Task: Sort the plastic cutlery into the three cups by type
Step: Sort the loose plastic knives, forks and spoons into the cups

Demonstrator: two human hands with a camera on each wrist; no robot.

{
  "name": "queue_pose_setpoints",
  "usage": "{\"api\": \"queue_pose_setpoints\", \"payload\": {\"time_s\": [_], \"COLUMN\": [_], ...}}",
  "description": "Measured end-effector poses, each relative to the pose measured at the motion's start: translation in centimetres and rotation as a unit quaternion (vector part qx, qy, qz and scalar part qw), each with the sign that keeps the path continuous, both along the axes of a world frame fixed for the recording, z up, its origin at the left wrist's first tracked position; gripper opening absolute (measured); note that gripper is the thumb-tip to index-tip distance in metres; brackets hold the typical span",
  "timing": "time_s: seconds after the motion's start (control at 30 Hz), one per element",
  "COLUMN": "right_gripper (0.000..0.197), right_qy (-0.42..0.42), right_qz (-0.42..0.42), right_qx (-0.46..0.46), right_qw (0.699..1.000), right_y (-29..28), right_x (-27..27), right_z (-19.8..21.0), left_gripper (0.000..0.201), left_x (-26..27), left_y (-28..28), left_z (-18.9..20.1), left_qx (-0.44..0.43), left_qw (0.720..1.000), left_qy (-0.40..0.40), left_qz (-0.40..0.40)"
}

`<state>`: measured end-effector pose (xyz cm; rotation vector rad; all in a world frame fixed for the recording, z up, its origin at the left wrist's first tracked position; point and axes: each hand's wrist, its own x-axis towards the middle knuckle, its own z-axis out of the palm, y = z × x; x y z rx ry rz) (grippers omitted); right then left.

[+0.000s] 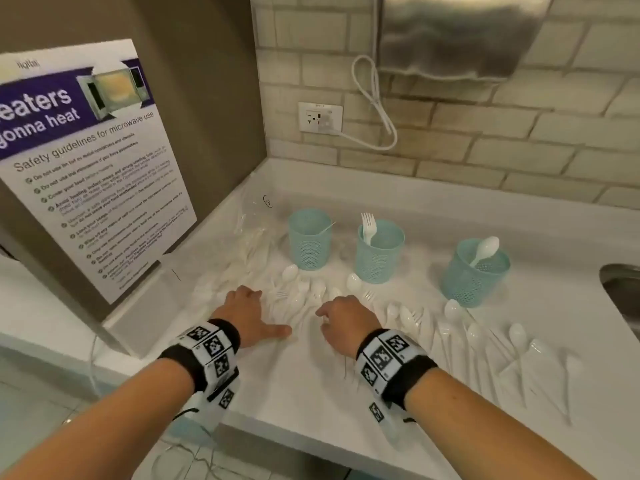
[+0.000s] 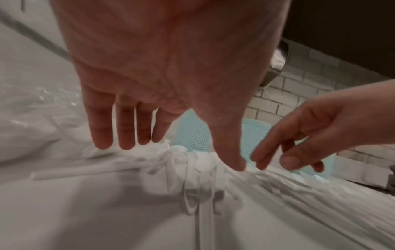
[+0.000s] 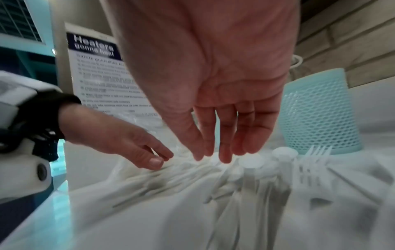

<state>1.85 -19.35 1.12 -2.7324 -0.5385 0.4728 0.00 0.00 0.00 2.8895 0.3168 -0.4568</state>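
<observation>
White cutlery is lying across the worktop under both hands' released fingers; the head view alone is showing three cups beyond them.

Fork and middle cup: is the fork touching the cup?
Touching. The head view shows the fork standing inside the middle cup, its handle down in it.

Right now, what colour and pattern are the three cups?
Light teal cups, perforated mesh lower walls; right wrist view shows it best.
</observation>
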Motion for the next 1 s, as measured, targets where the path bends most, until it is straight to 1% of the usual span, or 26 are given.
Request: {"api": "queue_pose_setpoints", "payload": {"time_s": [0.07,0.13,0.2,0.27,0.33,0.4,0.43,0.53,0.63,0.67,0.73,0.8,0.87,0.93,1.0], "right_gripper": [0.042,0.041,0.041,0.039,0.034,0.021,0.02,0.026,0.037,0.042,0.044,0.045,0.048,0.052,0.062], "right_qy": [-0.003,-0.01,-0.004,0.006,0.022,0.043,0.059,0.1,0.126,0.114,0.057,-0.003,-0.029,-0.04,-0.03], "right_qz": [0.01,0.024,0.022,0.015,0.006,0.011,0.014,0.033,0.037,0.024,-0.012,-0.026,-0.008,0.035,0.084], "right_qx": [-0.04,-0.077,-0.111,-0.117,-0.1,-0.076,-0.065,-0.014,0.065,0.089,0.109,0.102,0.079,0.048,0.01], "right_qw": [0.999,0.997,0.994,0.993,0.995,0.996,0.996,0.994,0.989,0.989,0.992,0.994,0.996,0.997,0.996], "right_y": [0.9,1.8,2.5,2.8,3.1,3.7,4.0,5.0,5.3,5.1,4.6,4.3,4.7,5.5,6.2], "right_x": [0.5,1.0,1.5,1.8,1.8,1.4,1.2,0.9,1.1,1.3,2.3,3.7,4.9,5.7,6.0], "right_z": [-0.3,-0.8,-1.1,-1.2,-1.2,-1.3,-1.3,-1.9,-2.4,-2.2,-1.5,-1.2,-1.1,-1.1,-1.1], "left_gripper": [0.117,0.118,0.108,0.093,0.079,0.067,0.061,0.05,0.047,0.047,0.048,0.054,0.067,0.087,0.111], "left_x": [0.3,0.7,1.3,1.9,2.2,2.4,2.6,2.9,3.2,3.1,3.0,2.8,2.5,2.6,2.6], "left_y": [-0.4,-0.6,-0.5,0.0,0.5,1.1,1.3,1.8,2.1,2.2,2.3,2.4,2.1,1.4,0.3], "left_z": [-0.2,-0.5,-0.7,-0.9,-1.2,-1.4,-1.5,-1.7,-1.9,-1.8,-1.6,-1.3,-1.2,-1.4,-1.6], "left_qx": [0.014,0.031,0.031,0.018,-0.004,-0.023,-0.03,-0.058,-0.051,-0.038,-0.006,0.009,0.003,0.009,0.033], "left_qw": [0.999,0.999,0.999,0.999,0.999,0.999,0.999,0.998,0.998,0.998,0.998,0.998,0.998,0.999,0.999], "left_qy": [0.035,0.041,0.038,0.037,0.034,0.023,0.018,-0.002,-0.013,-0.013,-0.009,0.004,0.024,0.032,0.025], "left_qz": [0.003,-0.001,-0.009,-0.021,-0.026,-0.032,-0.034,-0.032,-0.036,-0.041,-0.057,-0.065,-0.054,-0.039,-0.025]}}
